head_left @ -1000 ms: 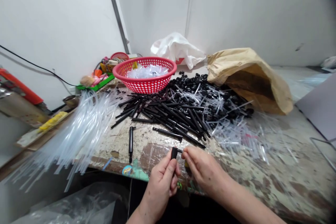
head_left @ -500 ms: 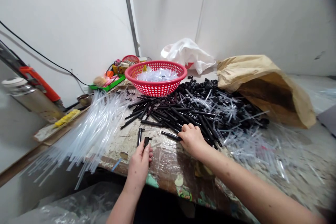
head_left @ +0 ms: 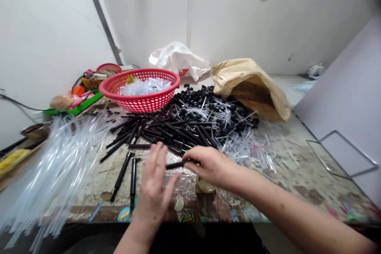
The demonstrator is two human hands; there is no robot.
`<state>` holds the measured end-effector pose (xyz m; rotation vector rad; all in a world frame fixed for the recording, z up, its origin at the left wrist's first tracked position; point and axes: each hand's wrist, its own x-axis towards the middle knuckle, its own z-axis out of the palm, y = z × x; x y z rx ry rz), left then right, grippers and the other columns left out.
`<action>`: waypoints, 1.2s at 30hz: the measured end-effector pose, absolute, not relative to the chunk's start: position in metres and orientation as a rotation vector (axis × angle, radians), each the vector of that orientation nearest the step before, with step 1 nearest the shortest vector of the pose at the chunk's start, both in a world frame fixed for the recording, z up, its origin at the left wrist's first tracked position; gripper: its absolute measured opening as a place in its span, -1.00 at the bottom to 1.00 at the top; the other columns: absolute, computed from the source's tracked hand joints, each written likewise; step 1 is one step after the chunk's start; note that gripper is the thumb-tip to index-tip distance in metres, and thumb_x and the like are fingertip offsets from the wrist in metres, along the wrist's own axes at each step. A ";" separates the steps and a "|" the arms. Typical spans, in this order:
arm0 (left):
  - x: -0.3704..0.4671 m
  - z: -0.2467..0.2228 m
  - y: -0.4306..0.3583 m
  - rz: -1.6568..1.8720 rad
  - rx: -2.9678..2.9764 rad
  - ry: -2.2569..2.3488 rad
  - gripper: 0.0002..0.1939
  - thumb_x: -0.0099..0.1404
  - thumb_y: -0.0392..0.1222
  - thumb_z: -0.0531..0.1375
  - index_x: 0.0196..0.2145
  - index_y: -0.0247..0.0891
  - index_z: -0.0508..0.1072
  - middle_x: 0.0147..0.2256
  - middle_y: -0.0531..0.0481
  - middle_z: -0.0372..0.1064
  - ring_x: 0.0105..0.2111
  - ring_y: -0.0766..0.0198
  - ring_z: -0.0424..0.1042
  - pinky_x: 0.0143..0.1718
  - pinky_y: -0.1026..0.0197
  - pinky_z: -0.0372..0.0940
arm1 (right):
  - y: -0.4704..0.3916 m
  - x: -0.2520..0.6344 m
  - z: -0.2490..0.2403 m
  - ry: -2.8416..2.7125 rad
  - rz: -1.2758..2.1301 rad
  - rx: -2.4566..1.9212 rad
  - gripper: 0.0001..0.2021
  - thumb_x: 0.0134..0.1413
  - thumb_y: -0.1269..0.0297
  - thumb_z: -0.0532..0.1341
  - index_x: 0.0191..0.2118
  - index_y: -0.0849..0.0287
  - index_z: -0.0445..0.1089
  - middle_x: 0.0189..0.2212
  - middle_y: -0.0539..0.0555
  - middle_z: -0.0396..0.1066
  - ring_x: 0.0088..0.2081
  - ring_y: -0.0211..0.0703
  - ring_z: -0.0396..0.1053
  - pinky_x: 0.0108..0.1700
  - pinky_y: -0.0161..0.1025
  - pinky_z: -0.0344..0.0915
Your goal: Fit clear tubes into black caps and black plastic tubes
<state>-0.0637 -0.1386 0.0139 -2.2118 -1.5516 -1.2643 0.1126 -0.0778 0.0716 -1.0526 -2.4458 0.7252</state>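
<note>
– Checking progress on the black tubes. How far along?

– Early, at a guess. Seeing two set apart at the lower left of the frame: leftmost tube [head_left: 121, 178] and neighbouring tube [head_left: 133, 180], just beside each other. Reading both as done, judging by a small side stub [head_left: 138, 159] at each upper end.

– And left?

– Most, by the look of it. Can't count in the tangled pile of black tubes [head_left: 178, 131] at mid-frame. Also seeing small black parts [head_left: 205, 97] heaped behind, short clear pieces [head_left: 247, 143] right of centre. Can't tell how much belongs to the same work.

– Now the grip. Right hand [head_left: 208, 162]?

– Pinched firmly round the held tube [head_left: 175, 164], just below centre frame, with no gap visible between thumb, fingers and plastic. Holding near the right end, almost level, free end pointing left. Can't check for a stub under those fingers. Can't tell lifted from resting on the table [head_left: 297, 170].

– Left hand [head_left: 155, 178]?

– Spread wide: fingers stretched toward the top of the frame, thumb well out. Showing nothing held, though can't see into the palm. Near the held tube's free end; can't tell touching from just beside.

– Other stock?

– Red basket [head_left: 143, 105], upper left of centre, holding clear bits. Long clear tubing [head_left: 68, 166], bundled at lower left.
</note>
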 end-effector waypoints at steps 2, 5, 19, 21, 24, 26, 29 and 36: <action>-0.048 0.010 -0.144 -1.253 -2.524 -1.384 -0.34 0.28 -0.31 0.07 0.27 -0.17 -0.11 0.09 -0.19 0.24 0.04 0.16 0.30 0.02 0.16 0.25 | -0.100 0.120 0.073 -2.402 0.846 -1.022 -0.86 0.02 0.35 0.18 -0.26 0.22 0.39 -0.36 0.05 0.43 -0.34 -0.23 0.33 -0.29 -0.32 0.21; -0.040 -0.004 -0.150 -1.380 -2.687 -1.471 -0.43 0.30 -0.32 0.03 0.24 -0.17 0.02 0.01 -0.15 0.35 -0.08 0.22 0.40 -0.10 0.27 0.32 | -0.106 0.145 0.072 -2.234 1.050 -1.089 -0.80 0.12 0.24 0.11 -0.19 0.21 0.35 -0.34 0.04 0.42 -0.35 -0.25 0.33 -0.33 -0.32 0.23; -0.033 -0.013 -0.146 -2.707 -1.583 -2.932 -0.39 0.09 0.03 0.25 0.03 -0.34 0.29 -0.38 -0.03 0.43 -0.42 0.28 0.41 -0.36 0.24 0.37 | -0.015 0.210 0.012 -2.350 0.180 -1.695 -0.86 0.02 0.43 0.16 -0.40 0.12 0.48 -0.27 0.15 0.36 -0.14 0.00 0.15 -0.19 -0.15 0.03; -0.036 -0.011 -0.146 -2.697 -1.595 -2.971 -0.47 0.10 0.02 0.24 -0.03 -0.34 0.32 -0.26 -0.09 0.44 -0.38 0.28 0.43 -0.34 0.25 0.37 | -0.009 0.214 0.011 -2.276 0.258 -1.670 -0.89 0.00 0.41 0.19 -0.40 0.11 0.47 -0.25 0.12 0.38 -0.12 -0.02 0.15 -0.15 -0.14 0.03; -0.037 -0.006 -0.147 -2.654 -1.687 -2.999 -0.55 0.14 0.00 0.21 -0.10 -0.33 0.34 -0.31 -0.06 0.44 -0.58 0.44 0.32 -0.57 0.39 0.25 | 0.004 0.223 0.010 -2.125 0.420 -1.611 -0.92 -0.02 0.35 0.21 -0.36 0.13 0.46 -0.24 0.08 0.40 -0.14 -0.08 0.22 -0.12 -0.16 0.08; -0.034 -0.006 -0.148 -2.637 -1.749 -2.987 -0.58 0.16 0.00 0.19 -0.12 -0.34 0.34 -0.46 0.02 0.41 -0.71 0.53 0.15 -0.69 0.44 0.09 | 0.013 0.227 0.010 -2.015 0.539 -1.548 -0.89 -0.02 0.30 0.20 -0.34 0.16 0.44 -0.27 0.05 0.42 -0.20 -0.16 0.29 -0.13 -0.22 0.15; -0.030 -0.007 -0.148 -2.686 -1.692 -2.961 -0.55 0.14 0.00 0.21 -0.09 -0.33 0.33 -0.46 0.02 0.40 -0.72 0.56 0.08 -0.73 0.46 0.00 | 0.024 0.229 0.015 -1.849 0.667 -1.460 -0.78 0.00 0.18 0.16 -0.28 0.19 0.42 -0.32 0.03 0.44 -0.27 -0.22 0.34 -0.18 -0.26 0.21; -0.032 -0.006 -0.153 -2.886 -1.416 -2.970 -0.49 0.05 0.02 0.27 -0.09 -0.33 0.38 -0.43 0.01 0.39 -0.61 0.44 0.27 -0.63 0.38 0.20 | 0.024 0.227 0.040 -1.571 0.789 -1.307 -0.69 0.01 0.06 0.11 -0.23 0.18 0.34 -0.41 0.02 0.42 -0.33 -0.24 0.36 -0.20 -0.25 0.24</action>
